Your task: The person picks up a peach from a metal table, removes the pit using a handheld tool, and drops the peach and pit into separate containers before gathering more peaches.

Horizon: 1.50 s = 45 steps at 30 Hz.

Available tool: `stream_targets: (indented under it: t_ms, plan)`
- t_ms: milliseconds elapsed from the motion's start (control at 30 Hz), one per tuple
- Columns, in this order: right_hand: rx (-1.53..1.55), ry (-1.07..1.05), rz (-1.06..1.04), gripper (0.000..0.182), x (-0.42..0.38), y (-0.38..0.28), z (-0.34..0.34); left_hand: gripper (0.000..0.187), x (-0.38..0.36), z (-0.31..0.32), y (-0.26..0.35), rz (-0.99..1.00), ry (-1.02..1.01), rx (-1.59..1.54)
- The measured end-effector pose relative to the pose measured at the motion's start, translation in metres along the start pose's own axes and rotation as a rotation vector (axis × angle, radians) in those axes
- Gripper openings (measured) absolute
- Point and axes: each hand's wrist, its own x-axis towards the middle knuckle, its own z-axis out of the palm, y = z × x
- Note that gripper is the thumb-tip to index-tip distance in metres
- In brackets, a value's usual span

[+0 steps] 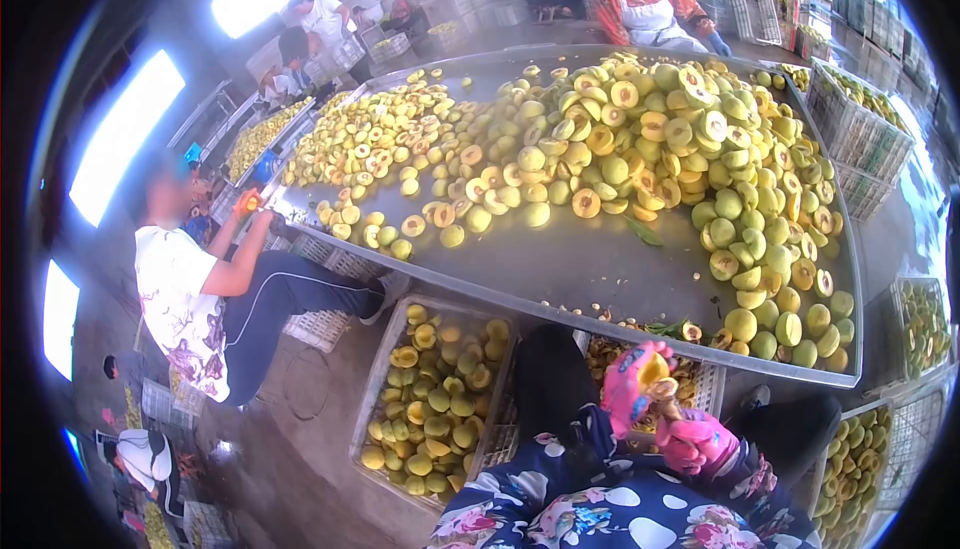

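Note:
In pink gloves, both my hands meet above my lap, just off the table's near edge. My left hand is closed on a yellow peach half, its cut side turned toward my other hand. Fingers curled, my right hand grips something slim and brownish that points up at the fruit; its kind is too small to make out. Below them stands a white crate with small brownish-yellow pieces in it. A large heap of halved yellow-green peaches covers much of the metal table.
A crate of peaches stands left of my legs, another crate at right. Stacked crates line the table's right side. A person in a white shirt sits at left; a person in orange sleeves works across the table.

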Motion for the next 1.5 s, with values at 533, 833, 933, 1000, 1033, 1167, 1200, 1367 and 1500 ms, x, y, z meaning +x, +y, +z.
stream_targets:
  t_ms: [533,833,933,1000,1033,1167,1200,1367,1500]
  plan:
    - [-0.549,0.601,0.305,0.023,0.040,0.043,-0.083,0.035,-0.189,-0.328,0.163,0.756,1.092,0.418]
    - [-0.534,0.623,0.322,0.024,0.047,0.058,-0.091,0.048,-0.140,-0.472,0.258,0.224,1.278,1.754]
    - [-0.502,0.677,0.283,0.024,0.042,0.062,-0.089,0.049,-0.104,-0.484,0.281,-0.108,1.020,1.941]
    - [-0.491,0.695,0.282,0.025,0.040,0.064,-0.094,0.044,-0.076,-0.402,0.279,0.194,1.194,1.801]
    - [-0.491,0.687,0.280,0.024,0.038,0.067,-0.100,0.041,-0.062,-0.356,0.280,0.337,1.274,1.713]
    - [-0.498,0.652,0.302,0.025,0.039,0.067,-0.113,0.028,-0.002,-0.218,0.292,0.559,0.719,1.340]
    - [-0.467,0.643,0.295,0.025,0.040,0.062,-0.107,0.025,0.015,-0.174,0.288,0.533,0.584,1.105]
    - [-0.454,0.591,0.274,0.028,0.036,0.057,-0.118,0.031,0.149,-0.068,0.260,0.505,0.163,1.359]
    - [-0.346,0.629,0.244,0.027,0.024,0.052,-0.128,0.047,0.254,-0.018,0.227,0.425,0.357,1.853]
